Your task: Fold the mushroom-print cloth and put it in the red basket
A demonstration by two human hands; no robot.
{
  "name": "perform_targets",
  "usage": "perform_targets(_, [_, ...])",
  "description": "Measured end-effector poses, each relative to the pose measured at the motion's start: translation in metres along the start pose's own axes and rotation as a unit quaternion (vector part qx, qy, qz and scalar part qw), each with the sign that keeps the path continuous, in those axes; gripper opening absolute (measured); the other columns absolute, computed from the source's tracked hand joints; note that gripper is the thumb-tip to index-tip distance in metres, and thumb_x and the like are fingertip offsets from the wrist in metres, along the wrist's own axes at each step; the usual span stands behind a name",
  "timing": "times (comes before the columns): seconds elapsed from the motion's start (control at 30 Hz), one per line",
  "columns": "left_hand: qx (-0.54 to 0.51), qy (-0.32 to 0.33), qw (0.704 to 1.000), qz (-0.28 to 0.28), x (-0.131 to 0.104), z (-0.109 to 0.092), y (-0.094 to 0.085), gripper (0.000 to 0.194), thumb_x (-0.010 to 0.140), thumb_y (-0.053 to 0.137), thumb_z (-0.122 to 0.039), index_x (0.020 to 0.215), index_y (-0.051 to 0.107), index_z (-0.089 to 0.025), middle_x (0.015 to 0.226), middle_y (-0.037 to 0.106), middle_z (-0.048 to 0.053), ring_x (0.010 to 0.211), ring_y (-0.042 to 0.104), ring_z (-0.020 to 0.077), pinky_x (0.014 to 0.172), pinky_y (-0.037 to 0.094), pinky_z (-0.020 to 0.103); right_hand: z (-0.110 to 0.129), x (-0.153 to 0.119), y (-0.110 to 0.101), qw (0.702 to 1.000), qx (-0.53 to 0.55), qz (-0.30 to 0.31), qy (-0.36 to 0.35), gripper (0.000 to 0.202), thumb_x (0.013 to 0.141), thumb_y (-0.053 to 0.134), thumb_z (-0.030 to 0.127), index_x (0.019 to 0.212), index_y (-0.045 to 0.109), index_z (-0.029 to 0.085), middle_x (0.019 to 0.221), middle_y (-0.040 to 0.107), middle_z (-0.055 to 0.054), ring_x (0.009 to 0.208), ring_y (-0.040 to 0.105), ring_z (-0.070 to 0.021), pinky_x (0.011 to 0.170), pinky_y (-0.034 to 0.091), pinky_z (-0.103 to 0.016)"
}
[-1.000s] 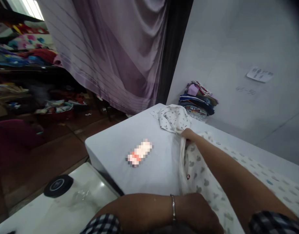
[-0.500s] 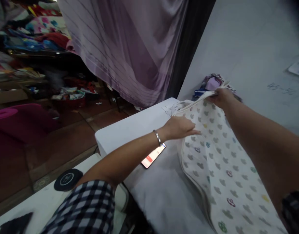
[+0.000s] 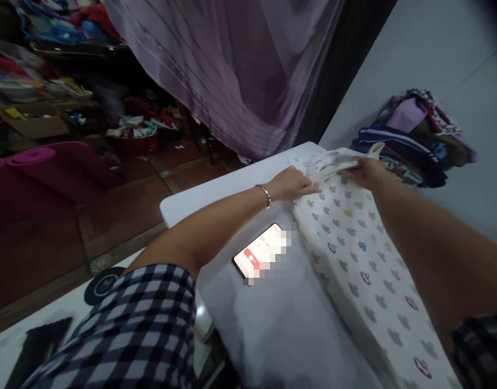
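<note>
A white cloth printed with small grey mouse heads and a few coloured outlines hangs down toward the lower right. My left hand, with a silver bracelet at its wrist, is closed on the cloth's upper left edge. At the top edge, my right hand grips the same cloth, its fingertips partly hidden in the fabric. A narrow pale loop of fabric sticks up beside that hand. Just below my left forearm, a phone with a lit screen lies on a grey-white surface.
A white tabletop reaches behind my hands. Folded clothes are stacked by the wall at right. A purple curtain hangs at the back. Rolled pink mats and a red basin stand on the left floor; a dark round object lies lower left.
My left hand has moved up to the cloth's edge. The cloth's top has sunk lower over the table. The view has shifted, showing more of the clothes stack and the phone.
</note>
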State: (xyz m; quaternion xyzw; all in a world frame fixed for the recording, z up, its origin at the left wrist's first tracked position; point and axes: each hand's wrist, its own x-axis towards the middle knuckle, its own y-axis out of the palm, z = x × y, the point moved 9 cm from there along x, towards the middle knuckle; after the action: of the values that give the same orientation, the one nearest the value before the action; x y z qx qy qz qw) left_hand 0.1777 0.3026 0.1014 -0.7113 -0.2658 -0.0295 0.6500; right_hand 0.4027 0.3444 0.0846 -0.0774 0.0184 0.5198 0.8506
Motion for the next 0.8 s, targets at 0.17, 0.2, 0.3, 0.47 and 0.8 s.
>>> perform_targets(0.17, [-0.014,-0.020,0.996,0.084,-0.021,0.010,0.040,0.060,0.090,0.026,-0.056,0.065,0.061,-0.014,0.062,0.061,0.003,0.062,0.050,0.0123,0.076,0.029,0.030,-0.041,-0.011,0.022,0.996,0.027,0.011,0.079,0.025,0.089,0.042,0.032,0.103,0.045,0.013,0.098,0.058,-0.012,0.084,0.063,-0.0191,0.063,0.055,-0.034])
perform_targets(0.2, [-0.012,-0.029,0.995,0.092,-0.023,0.012,0.044,0.060,0.091,0.026,-0.056,0.066,0.061,-0.014,0.063,0.062,0.003,0.063,0.051,0.0127,0.076,0.029,0.030,-0.040,-0.014,0.025,0.997,0.020,0.001,0.069,0.027,0.088,0.045,0.031,0.109,0.044,0.014,0.100,0.057,-0.011,0.084,0.062,-0.0176,0.064,0.055,-0.033])
perform_targets(0.3, [0.001,-0.045,0.993,0.108,-0.028,0.014,0.053,0.056,0.091,0.028,-0.053,0.072,0.063,-0.014,0.069,0.064,0.006,0.069,0.054,0.0152,0.077,0.030,0.031,-0.027,-0.036,0.037,1.000,-0.026,-0.006,0.003,0.033,0.082,0.055,0.025,0.113,0.049,0.015,0.103,0.058,-0.008,0.087,0.060,-0.0150,0.064,0.055,-0.028])
perform_targets(0.47, [0.006,-0.061,0.993,0.103,-0.030,0.012,0.054,0.048,0.091,0.030,-0.049,0.077,0.063,-0.016,0.079,0.065,0.007,0.083,0.055,0.0195,0.075,0.034,0.031,-0.026,-0.122,0.058,0.991,-0.089,0.081,-0.057,0.030,0.073,0.064,0.025,0.101,0.059,0.015,0.103,0.063,-0.008,0.094,0.058,-0.0174,0.070,0.053,-0.028])
perform_targets(0.8, [-0.154,-0.150,0.976,0.023,-0.036,0.015,0.052,0.035,0.090,0.036,-0.037,0.072,0.057,-0.016,0.080,0.061,0.004,0.084,0.052,0.0173,0.083,0.037,0.029,-0.097,-0.316,0.066,0.886,-0.414,0.184,-0.095,0.079,0.077,0.055,0.044,0.144,0.020,0.024,0.118,0.054,-0.008,0.083,0.055,-0.0182,0.071,0.046,-0.033])
